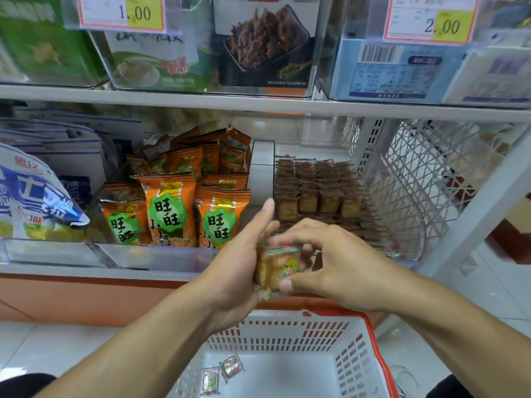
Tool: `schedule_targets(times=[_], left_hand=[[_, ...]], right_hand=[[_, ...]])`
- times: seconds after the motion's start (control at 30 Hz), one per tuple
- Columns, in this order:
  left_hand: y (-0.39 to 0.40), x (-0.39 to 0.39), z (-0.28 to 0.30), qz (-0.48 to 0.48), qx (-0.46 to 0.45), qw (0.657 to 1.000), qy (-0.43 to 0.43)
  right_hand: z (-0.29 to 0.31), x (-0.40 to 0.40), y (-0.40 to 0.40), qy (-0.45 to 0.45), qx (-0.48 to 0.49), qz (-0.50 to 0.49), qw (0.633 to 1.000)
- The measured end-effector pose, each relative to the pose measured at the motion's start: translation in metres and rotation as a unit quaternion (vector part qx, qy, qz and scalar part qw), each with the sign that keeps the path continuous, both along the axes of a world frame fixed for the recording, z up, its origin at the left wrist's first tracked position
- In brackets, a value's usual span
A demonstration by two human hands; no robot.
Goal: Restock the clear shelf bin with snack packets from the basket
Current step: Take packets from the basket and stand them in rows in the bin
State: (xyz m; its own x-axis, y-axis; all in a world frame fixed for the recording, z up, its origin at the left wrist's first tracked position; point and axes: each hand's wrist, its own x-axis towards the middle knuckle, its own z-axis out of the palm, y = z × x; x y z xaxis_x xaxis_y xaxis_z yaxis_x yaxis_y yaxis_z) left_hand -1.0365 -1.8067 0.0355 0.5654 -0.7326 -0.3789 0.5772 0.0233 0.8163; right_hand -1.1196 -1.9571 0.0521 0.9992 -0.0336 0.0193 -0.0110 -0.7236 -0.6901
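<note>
**Restocking nearly finished: small stack in hand, two packets left in basket**

Stock on the shelf reads left to right. At nine o'clock lies a blue-and-white bag (34,196) whose print is too skewed to read. Next stand the orange packets (169,211), each marked 旺旺 on a green badge, with 小小 beneath. At about one o'clock from the hands sits the clear shelf bin (408,214), already packed with rows of small brown snack packets (319,193) and looking close to full.

In front of the bin, the left hand (244,259) cradles a small stack of packets (277,268) with its fingers nearly straight, while the right hand (330,259) pinches the same stack between thumb and fingertips. Their print is too blurred to read.

At six o'clock the white basket (353,366), rimmed in red, holds only two loose packets (221,373), so the stack in hand and those two appear to be all that remains.

Above, yellow price tags read 1.00 (138,12) at eleven o'clock and 2.00 (448,25) at one o'clock.
</note>
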Motion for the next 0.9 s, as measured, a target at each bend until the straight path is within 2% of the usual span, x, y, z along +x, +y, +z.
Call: schedule_targets(times=[0.07,0.17,0.23,0.27,0.33,0.4,0.43,0.5,0.57,0.77,0.9], left_hand=[[-0.002,-0.002,-0.002,-0.010,0.011,1.000,0.001],[-0.007,-0.005,-0.002,0.019,0.008,1.000,-0.024],[-0.012,-0.007,-0.004,0.042,0.051,0.991,-0.115],[-0.013,-0.008,-0.007,0.040,0.085,0.977,-0.190],[-0.012,-0.013,-0.016,0.011,0.143,0.926,-0.349],[-0.014,-0.020,-0.028,-0.051,0.190,0.857,-0.476],[-0.015,-0.022,-0.033,-0.083,0.215,0.812,-0.536],[-0.019,-0.026,-0.041,-0.132,0.256,0.724,-0.627],[-0.022,-0.027,-0.043,-0.155,0.273,0.668,-0.675],[-0.020,-0.024,-0.048,-0.138,0.300,0.640,-0.694],[-0.019,-0.021,-0.050,-0.141,0.303,0.645,-0.688]], right_hand=[[0.004,-0.001,-0.004,0.025,-0.003,-0.002,1.000],[0.009,0.005,-0.022,0.031,0.088,-0.025,0.995],[0.008,0.016,-0.043,0.013,0.097,-0.099,0.990],[0.005,0.023,-0.054,0.009,0.054,-0.152,0.987],[-0.006,0.038,-0.070,0.022,-0.056,-0.230,0.971],[-0.019,0.054,-0.077,0.051,-0.087,-0.260,0.960],[-0.027,0.061,-0.079,0.056,-0.081,-0.268,0.958],[-0.038,0.075,-0.080,0.050,-0.083,-0.275,0.957],[-0.044,0.085,-0.082,0.046,-0.112,-0.280,0.952],[-0.048,0.087,-0.080,0.014,-0.132,-0.288,0.948],[-0.050,0.083,-0.083,-0.017,-0.135,-0.290,0.947]])
